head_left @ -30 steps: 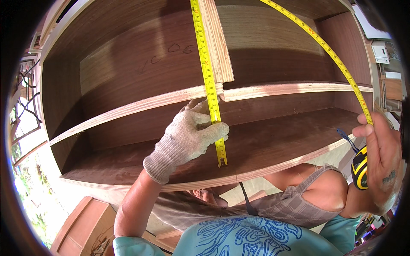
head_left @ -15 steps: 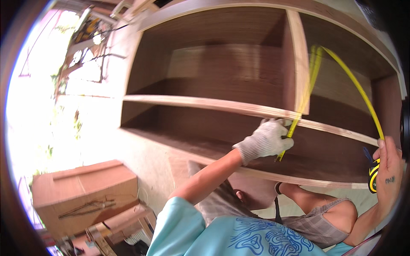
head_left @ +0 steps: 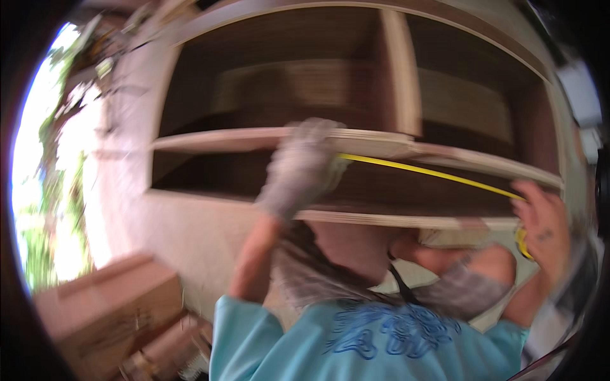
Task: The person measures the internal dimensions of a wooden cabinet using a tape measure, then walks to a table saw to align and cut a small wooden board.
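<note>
My left hand [head_left: 300, 165], in a grey knit glove, is blurred over the cabinet's middle shelf edge [head_left: 216, 138], closed on one end of the yellow tape blade [head_left: 427, 170]. The blade runs nearly horizontally to my bare right hand [head_left: 540, 222] at the right, whose fingers pinch it and hold the yellow-and-black tape case [head_left: 523, 242], mostly hidden behind them. The dark wooden cabinet [head_left: 279, 200] has pale plywood edges, two upper compartments split by an upright divider [head_left: 399, 73], and a long lower compartment below the shelf edge. Motion blurs fine detail.
A wooden box [head_left: 108, 301] and timber pieces [head_left: 168, 346] sit at the lower left. Bright foliage [head_left: 57, 190] shows at the far left, white objects [head_left: 578, 95] at the far right. My legs in plaid shorts [head_left: 464, 286] are below the cabinet's front edge.
The tape has gone from a high loop, with its end upright by the divider, to a straight line along the shelf. My left hand has risen and moved left; the view has swung.
</note>
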Demonstrator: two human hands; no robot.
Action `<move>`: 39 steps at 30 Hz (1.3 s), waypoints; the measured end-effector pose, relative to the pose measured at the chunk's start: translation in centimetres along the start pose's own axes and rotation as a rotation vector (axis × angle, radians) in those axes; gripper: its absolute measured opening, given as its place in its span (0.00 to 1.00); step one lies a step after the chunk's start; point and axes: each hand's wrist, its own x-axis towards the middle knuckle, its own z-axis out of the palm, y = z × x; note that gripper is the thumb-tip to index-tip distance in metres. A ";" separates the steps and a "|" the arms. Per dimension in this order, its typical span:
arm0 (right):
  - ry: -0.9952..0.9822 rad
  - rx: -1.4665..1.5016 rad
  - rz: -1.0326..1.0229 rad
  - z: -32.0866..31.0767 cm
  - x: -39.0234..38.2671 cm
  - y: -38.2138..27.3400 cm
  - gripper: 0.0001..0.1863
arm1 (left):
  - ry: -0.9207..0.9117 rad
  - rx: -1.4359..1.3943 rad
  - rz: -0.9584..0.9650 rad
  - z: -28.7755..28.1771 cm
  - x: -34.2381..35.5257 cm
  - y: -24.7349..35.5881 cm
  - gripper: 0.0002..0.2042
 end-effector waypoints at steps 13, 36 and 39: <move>-0.320 0.248 -0.161 6.5 -1.7 -4.4 0.09 | 0.018 0.017 -0.030 4.4 1.1 -5.7 0.29; -0.197 0.286 -0.302 8.6 -2.0 -7.5 0.10 | -0.109 0.163 -0.022 11.0 8.5 5.2 0.34; -0.186 0.292 -0.321 8.6 -2.3 -7.3 0.11 | -0.082 0.156 -0.009 11.2 8.8 5.5 0.30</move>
